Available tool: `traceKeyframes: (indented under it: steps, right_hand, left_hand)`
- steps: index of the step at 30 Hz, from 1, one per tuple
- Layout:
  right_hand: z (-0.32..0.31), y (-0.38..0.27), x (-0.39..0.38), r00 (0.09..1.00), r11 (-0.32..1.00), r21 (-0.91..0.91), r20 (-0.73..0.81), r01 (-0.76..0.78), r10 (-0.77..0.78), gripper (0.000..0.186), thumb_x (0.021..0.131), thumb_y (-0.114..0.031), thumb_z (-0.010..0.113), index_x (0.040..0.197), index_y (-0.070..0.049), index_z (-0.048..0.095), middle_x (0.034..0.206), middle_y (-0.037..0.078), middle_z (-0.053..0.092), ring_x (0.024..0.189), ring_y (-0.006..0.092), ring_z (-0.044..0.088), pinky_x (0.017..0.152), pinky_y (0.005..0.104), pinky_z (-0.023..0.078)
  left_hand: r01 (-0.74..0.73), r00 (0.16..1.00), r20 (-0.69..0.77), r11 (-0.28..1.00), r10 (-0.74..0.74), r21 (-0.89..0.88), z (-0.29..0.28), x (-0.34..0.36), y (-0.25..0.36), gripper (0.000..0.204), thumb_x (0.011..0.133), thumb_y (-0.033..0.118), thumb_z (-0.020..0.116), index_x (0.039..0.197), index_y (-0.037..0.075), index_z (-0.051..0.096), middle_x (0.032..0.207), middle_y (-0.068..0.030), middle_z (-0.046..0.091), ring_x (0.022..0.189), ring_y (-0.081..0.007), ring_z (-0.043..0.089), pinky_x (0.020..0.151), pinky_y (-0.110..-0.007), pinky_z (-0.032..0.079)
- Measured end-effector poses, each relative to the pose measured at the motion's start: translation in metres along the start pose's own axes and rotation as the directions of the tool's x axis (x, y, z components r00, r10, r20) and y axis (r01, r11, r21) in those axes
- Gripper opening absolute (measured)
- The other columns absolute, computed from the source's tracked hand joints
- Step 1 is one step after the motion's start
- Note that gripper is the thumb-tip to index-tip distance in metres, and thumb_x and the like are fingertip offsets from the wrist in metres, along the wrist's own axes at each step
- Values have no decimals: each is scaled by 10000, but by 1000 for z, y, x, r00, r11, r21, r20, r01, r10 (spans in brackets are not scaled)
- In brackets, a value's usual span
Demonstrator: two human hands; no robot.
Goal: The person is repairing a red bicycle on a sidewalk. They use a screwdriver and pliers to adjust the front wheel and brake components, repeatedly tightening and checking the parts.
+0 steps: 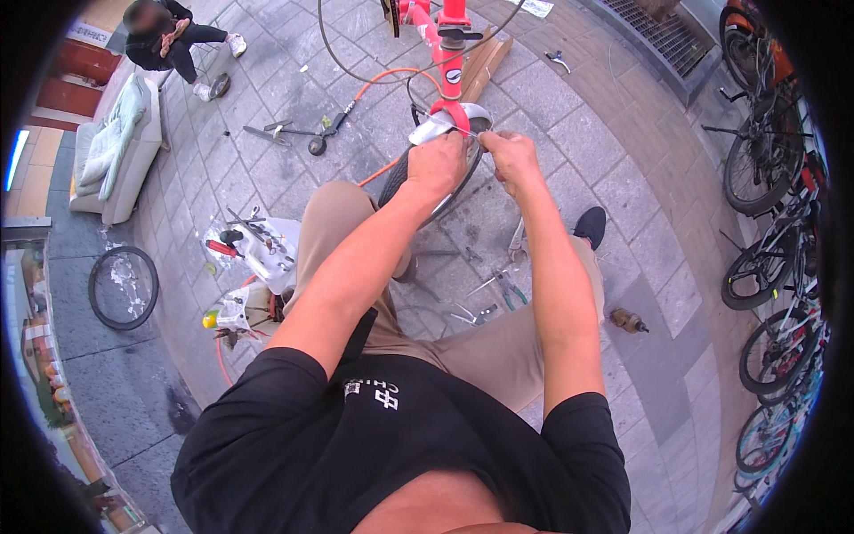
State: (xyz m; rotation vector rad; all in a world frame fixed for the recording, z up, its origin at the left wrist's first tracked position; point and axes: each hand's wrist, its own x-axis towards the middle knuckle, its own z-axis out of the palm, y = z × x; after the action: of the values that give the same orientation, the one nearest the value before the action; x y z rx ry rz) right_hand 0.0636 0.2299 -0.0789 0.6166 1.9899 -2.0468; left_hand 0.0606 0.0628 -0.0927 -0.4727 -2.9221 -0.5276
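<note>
A red bicycle frame stands in front of me, its wheel between my knees. A pale, shiny mudguard curves over the wheel just below the red fork. My left hand is closed at the left side of the wheel's top, fingertips near the mudguard. Pinched fingers of my right hand are just to its right. A thin light strand shows between the two hands; whether it is a wire or a rod is too small to tell. My fingers partly hide what they grip.
An orange hose crosses the paving. Pliers and small tools lie between my legs, a brown bottle-shaped object to the right. Left are a white tool tray, a loose tyre, a sofa and a seated person. Bicycles line the right.
</note>
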Motion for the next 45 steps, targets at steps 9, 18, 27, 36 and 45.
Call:
traceKeyframes:
  steps: [9, 18, 27, 36, 45]
  right_hand:
    - [4, 9, -2, 1000, 1000, -21, -12, 7, -7, 275, 849, -268, 746, 806, -1, 694, 588, -33, 423, 449, 101, 349, 410, 327, 239]
    - [0, 15, 5, 999, 999, -42, -11, -33, 32, 335, 832, -312, 743, 855, 23, 754, 687, 59, 624, 553, 165, 532, 501, 363, 422]
    - [-22, 15, -4, 903, 722, -547, 197, 425, -382, 480, 979, -427, 690, 1150, 14, 773, 1082, 216, 787, 1039, 316, 758, 931, 389, 559]
    - [-113, 12, -31, 930, 431, -847, 177, 311, -322, 378, 1058, -269, 642, 1288, 22, 714, 1210, 219, 756, 1140, 249, 710, 1021, 364, 510]
    - [-213, -117, -67, 957, 163, -968, 145, 190, -250, 349, 1091, -201, 616, 1320, 52, 686, 1270, 180, 735, 1181, 206, 668, 1062, 326, 477]
  left_hand:
    - [128, 990, -41, 974, -138, -188, 9, -8, 1, 317, 1010, 365, 661, 1078, 58, 702, 962, -203, 759, 890, -424, 739, 752, -508, 580]
    - [116, 976, -115, 884, -187, -452, 15, -8, -1, 291, 951, 308, 714, 1078, 47, 712, 1015, -197, 756, 939, -414, 731, 817, -504, 576]
    - [55, 997, -40, 967, -67, -248, -109, 6, -66, 411, 992, 433, 679, 1105, 47, 759, 1003, -134, 794, 859, -321, 774, 759, -435, 595]
    - [387, 754, -57, 512, -654, -767, -194, -91, -239, 463, 986, 316, 731, 1282, -30, 646, 991, -119, 770, 823, -206, 770, 654, -331, 581]
    - [736, 346, 557, -150, -755, -660, -6, -302, -257, 336, 1034, 260, 677, 1223, -18, 676, 1016, -85, 743, 793, -187, 756, 586, -307, 521]
